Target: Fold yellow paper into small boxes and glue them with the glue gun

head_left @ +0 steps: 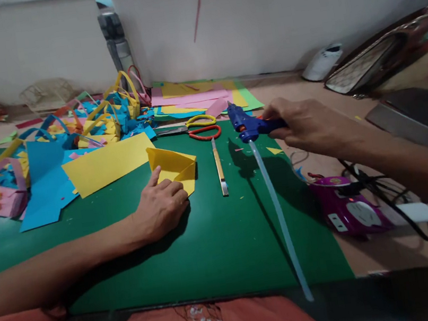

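Observation:
My right hand [296, 121] grips the handle of a blue hot glue gun [248, 124], held above the right part of the green mat. A long translucent glue stick [278, 210] hangs out of its back end, and the nozzle points away from me. My left hand [164, 203] rests on a folded yellow paper [177, 168]. Its index finger lies on the paper, while the other fingers curl over the near side; the thumb is hidden. Between my hands lies a yellow-handled utility knife [219, 166]. Scissors [203, 128] with one yellow and one red handle lie beyond it.
Several small paper baskets [102, 126] crowd the back left. A blue sheet [42, 181] and a yellow strip [112, 165] lie on the green mat [220, 256]. Coloured sheets [192, 96] are stacked behind. At right are a purple power socket box [347, 205] and black cables [366, 186].

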Demonstrator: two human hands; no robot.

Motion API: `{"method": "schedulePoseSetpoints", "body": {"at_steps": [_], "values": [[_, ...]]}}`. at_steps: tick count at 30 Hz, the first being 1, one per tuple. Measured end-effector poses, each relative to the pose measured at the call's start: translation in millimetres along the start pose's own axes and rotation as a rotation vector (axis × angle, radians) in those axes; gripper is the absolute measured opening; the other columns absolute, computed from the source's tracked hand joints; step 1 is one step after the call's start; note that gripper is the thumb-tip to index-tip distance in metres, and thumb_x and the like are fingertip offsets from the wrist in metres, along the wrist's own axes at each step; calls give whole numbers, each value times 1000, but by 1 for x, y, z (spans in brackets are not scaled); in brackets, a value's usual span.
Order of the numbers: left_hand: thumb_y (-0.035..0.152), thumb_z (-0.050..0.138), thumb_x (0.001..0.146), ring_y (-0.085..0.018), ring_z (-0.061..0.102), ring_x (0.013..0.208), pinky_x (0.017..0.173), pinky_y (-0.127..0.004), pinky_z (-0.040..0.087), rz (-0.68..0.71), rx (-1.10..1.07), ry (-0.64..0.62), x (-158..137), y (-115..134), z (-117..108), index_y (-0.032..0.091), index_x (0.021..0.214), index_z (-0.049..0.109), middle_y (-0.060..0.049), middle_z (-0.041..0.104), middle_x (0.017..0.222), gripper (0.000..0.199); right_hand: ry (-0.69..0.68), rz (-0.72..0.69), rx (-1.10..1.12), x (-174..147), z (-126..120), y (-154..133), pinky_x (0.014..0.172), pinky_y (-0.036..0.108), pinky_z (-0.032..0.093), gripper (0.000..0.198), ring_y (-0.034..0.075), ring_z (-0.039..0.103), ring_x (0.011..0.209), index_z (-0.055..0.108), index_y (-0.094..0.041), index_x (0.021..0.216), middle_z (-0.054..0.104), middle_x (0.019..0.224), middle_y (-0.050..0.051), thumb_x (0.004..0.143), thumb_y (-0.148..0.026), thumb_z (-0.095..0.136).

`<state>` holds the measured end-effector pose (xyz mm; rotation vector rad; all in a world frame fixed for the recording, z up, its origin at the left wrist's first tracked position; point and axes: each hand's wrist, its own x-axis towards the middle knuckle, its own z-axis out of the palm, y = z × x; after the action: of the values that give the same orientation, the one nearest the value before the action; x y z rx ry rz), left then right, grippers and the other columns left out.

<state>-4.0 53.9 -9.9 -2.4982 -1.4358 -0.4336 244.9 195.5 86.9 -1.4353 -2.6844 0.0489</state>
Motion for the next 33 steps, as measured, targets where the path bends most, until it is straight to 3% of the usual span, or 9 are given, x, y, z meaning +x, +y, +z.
{"method": "schedulePoseSetpoints", "body": {"at_steps": [5, 9, 11, 13, 17, 20, 24, 29, 33], "values": [[9, 40, 84, -14, 60, 68, 100, -56, 26, 28, -15, -164, 3, -6, -9, 16, 79, 62, -2, 66, 79, 23, -7, 133, 529, -14, -6, -6, 76, 28, 41, 31, 16, 56, 89, 53, -12, 105, 61, 106, 12, 75, -9, 52], [7, 39, 83, -15, 60, 75, 98, -49, 33, 67, -93, -254, 5, -14, -11, 15, 82, 62, -3, 64, 80, 24, -29, 230, 492, -32, 3, -26, 65, 31, 40, 21, 18, 54, 74, 60, -18, 91, 63, 85, 5, 74, -30, 57], [9, 39, 85, -16, 60, 78, 97, -48, 35, 75, -126, -268, 6, -17, -11, 15, 84, 62, -4, 64, 81, 24, -80, 285, 512, -42, 10, -37, 57, 30, 37, 28, 17, 51, 65, 62, -18, 83, 60, 72, 3, 68, -43, 61], [11, 37, 87, -16, 60, 79, 97, -47, 36, 72, -147, -271, 6, -19, -11, 15, 83, 62, -4, 64, 82, 25, -124, 251, 618, -52, 16, -46, 50, 27, 34, 31, 15, 47, 58, 62, -19, 73, 56, 64, 1, 64, -49, 61], [14, 34, 89, -15, 60, 76, 97, -46, 36, 69, -167, -260, 7, -20, -9, 14, 80, 63, -6, 65, 82, 30, -195, 276, 786, -65, 23, -58, 43, 26, 32, 29, 14, 45, 51, 61, -20, 72, 54, 60, -1, 63, -48, 60], [15, 34, 90, -14, 60, 76, 97, -45, 36, 67, -203, -254, 7, -22, -7, 14, 78, 64, -5, 65, 81, 32, -246, 227, 856, -71, 25, -61, 45, 27, 39, 22, 16, 53, 57, 61, -21, 77, 60, 68, 0, 67, -41, 60], [19, 35, 90, -14, 61, 75, 97, -45, 36, 46, -228, -247, 8, -23, -6, 14, 76, 64, -5, 65, 80, 33, -288, 109, 824, -79, 27, -64, 46, 27, 45, 11, 16, 56, 58, 60, -24, 80, 63, 70, 0, 74, -33, 57], [19, 37, 89, -13, 60, 74, 97, -43, 36, 49, -220, -246, 8, -24, -6, 15, 74, 64, -4, 65, 78, 31, -436, 194, 645, -82, 30, -67, 51, 29, 45, 21, 17, 58, 62, 61, -21, 83, 64, 76, 0, 75, -39, 53], [17, 35, 89, -13, 60, 73, 97, -43, 37, 42, -217, -260, 8, -24, -7, 15, 74, 64, -4, 64, 76, 33, -445, 204, 617, -79, 37, -67, 58, 28, 45, 28, 16, 57, 66, 61, -19, 86, 63, 78, 1, 75, -43, 52]]}}
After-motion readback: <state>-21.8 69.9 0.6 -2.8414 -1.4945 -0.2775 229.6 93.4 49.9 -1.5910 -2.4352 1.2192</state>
